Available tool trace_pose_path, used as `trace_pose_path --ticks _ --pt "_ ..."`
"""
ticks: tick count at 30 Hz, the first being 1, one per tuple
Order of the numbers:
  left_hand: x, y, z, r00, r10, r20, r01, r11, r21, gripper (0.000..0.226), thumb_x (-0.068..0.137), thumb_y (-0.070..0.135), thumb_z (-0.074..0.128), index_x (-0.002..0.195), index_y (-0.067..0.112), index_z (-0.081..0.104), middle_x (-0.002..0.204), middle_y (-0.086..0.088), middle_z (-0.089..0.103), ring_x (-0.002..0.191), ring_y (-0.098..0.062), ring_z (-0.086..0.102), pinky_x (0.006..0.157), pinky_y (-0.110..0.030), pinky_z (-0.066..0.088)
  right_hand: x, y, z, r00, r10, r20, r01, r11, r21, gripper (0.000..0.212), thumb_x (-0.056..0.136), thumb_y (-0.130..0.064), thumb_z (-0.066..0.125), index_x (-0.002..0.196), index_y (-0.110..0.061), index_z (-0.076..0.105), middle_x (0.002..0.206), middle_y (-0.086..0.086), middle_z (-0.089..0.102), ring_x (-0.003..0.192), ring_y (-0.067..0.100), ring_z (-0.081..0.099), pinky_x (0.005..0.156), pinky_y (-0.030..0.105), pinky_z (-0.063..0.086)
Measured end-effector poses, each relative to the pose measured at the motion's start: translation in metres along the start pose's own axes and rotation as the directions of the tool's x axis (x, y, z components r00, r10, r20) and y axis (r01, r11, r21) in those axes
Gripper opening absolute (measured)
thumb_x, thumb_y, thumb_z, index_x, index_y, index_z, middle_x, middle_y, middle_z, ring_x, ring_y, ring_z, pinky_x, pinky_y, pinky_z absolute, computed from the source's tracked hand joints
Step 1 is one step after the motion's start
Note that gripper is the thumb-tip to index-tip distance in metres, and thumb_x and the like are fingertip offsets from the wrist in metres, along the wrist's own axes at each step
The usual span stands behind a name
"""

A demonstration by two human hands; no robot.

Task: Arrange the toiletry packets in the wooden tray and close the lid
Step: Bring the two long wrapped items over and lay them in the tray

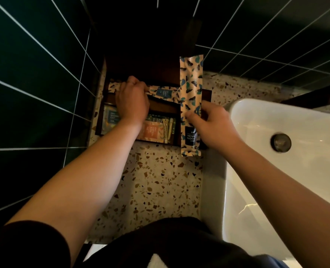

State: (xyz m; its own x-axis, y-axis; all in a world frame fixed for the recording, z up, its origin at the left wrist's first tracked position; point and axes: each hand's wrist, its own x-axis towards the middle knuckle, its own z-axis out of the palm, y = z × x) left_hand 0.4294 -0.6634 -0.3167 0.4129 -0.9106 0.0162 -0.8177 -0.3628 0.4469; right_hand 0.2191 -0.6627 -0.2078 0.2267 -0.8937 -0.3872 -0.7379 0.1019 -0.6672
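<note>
Left fingers (pixel 136 83) clamped on tray packet (pixel 164 91), right fingers (pixel 194 118) pinching toothbrush packet (pixel 191 88), fingertips hidden.

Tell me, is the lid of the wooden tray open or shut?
Open. The lid stands up behind the wooden tray, and the packets inside lie uncovered.

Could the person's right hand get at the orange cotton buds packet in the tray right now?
Probably not straight away. The right hand is busy gripping a long toothbrush packet, and the left forearm lies across part of the orange cotton buds packet in the wooden tray.
</note>
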Motion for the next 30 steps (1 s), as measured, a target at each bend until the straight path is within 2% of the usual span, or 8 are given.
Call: trace_pose_path --ticks 8,14,18,20,22,25,27,30 --pt "-0.005 -0.004 -0.003 0.995 0.018 0.099 -0.024 0.998 0.064 0.032 0.092 0.007 0.060 0.119 0.019 0.073 0.122 -0.008 0.060 0.114 -0.033 0.051 0.095 -0.045 0.039 -0.008 -0.001 -0.001 1.000 -0.021 0.002 0.021 1.000 0.020 0.023 0.094 -0.042 0.060 0.107 -0.025 0.069 0.087 -0.008 0.072 0.078 0.012 0.069 0.072 0.040 0.060" --pt "-0.023 0.007 -0.005 0.977 -0.024 0.212 0.003 0.995 0.098 0.046 0.100 0.034 0.050 0.144 0.022 0.053 0.152 -0.011 0.042 0.136 -0.034 0.041 0.108 -0.051 0.037 -0.010 0.001 -0.001 1.000 -0.015 0.012 0.015 0.999 0.032 0.026 0.094 -0.042 0.060 0.110 -0.023 0.069 0.093 -0.006 0.073 0.082 0.013 0.070 0.075 0.039 0.060" --pt "-0.030 0.000 -0.004 0.966 0.013 0.259 -0.048 0.990 0.132 0.050 0.104 0.043 0.037 0.149 0.023 0.045 0.158 -0.011 0.035 0.141 -0.032 0.038 0.113 -0.048 0.030 -0.008 0.000 0.001 0.999 -0.029 0.021 0.029 1.000 0.010 0.023 0.095 -0.042 0.060 0.109 -0.026 0.068 0.091 -0.012 0.071 0.080 0.006 0.067 0.067 0.029 0.056" --pt "-0.028 -0.002 -0.006 0.959 0.013 0.285 -0.049 0.992 0.119 0.050 0.104 0.045 0.036 0.150 0.025 0.045 0.160 -0.010 0.034 0.143 -0.031 0.036 0.114 -0.047 0.027 -0.005 -0.003 0.003 0.999 -0.043 0.029 0.043 0.999 0.010 0.023 0.095 -0.041 0.059 0.110 -0.026 0.068 0.094 -0.010 0.072 0.083 0.008 0.067 0.070 0.030 0.056" --pt "-0.030 -0.003 -0.011 0.968 0.031 0.249 -0.043 0.998 0.044 0.046 0.103 0.043 0.041 0.144 0.024 0.053 0.157 -0.009 0.039 0.140 -0.031 0.039 0.114 -0.047 0.027 0.000 -0.008 0.003 0.997 -0.060 0.042 0.060 0.998 0.002 0.023 0.094 -0.041 0.061 0.109 -0.025 0.068 0.092 -0.006 0.072 0.081 0.010 0.068 0.068 0.030 0.057" --pt "-0.043 -0.011 -0.023 0.999 -0.005 0.040 0.007 0.998 -0.057 0.040 0.099 0.037 0.050 0.133 0.018 0.062 0.148 -0.009 0.049 0.138 -0.032 0.041 0.114 -0.049 0.028 0.013 -0.017 0.006 0.991 -0.110 0.072 0.114 0.992 -0.052 0.014 0.090 -0.042 0.067 0.097 -0.030 0.065 0.079 -0.010 0.065 0.066 -0.003 0.061 0.049 0.011 0.044" --pt "-0.053 -0.021 -0.029 0.993 -0.099 -0.068 0.097 0.994 -0.042 0.045 0.097 0.036 0.054 0.137 0.017 0.056 0.151 -0.011 0.045 0.144 -0.033 0.033 0.118 -0.051 0.023 0.026 -0.024 0.010 0.986 -0.139 0.087 0.148 0.984 -0.100 0.018 0.087 -0.040 0.071 0.099 -0.029 0.062 0.080 -0.010 0.061 0.066 -0.001 0.057 0.048 0.011 0.037" --pt "-0.065 -0.037 -0.033 0.962 -0.271 -0.030 0.270 0.961 -0.055 0.067 0.098 0.042 0.054 0.154 0.013 0.033 0.161 -0.013 0.031 0.150 -0.032 0.023 0.123 -0.049 0.015 0.052 -0.037 0.024 0.974 -0.171 0.151 0.201 0.956 -0.213 0.032 0.086 -0.041 0.073 0.110 -0.023 0.063 0.093 -0.001 0.062 0.076 0.013 0.059 0.056 0.025 0.042"
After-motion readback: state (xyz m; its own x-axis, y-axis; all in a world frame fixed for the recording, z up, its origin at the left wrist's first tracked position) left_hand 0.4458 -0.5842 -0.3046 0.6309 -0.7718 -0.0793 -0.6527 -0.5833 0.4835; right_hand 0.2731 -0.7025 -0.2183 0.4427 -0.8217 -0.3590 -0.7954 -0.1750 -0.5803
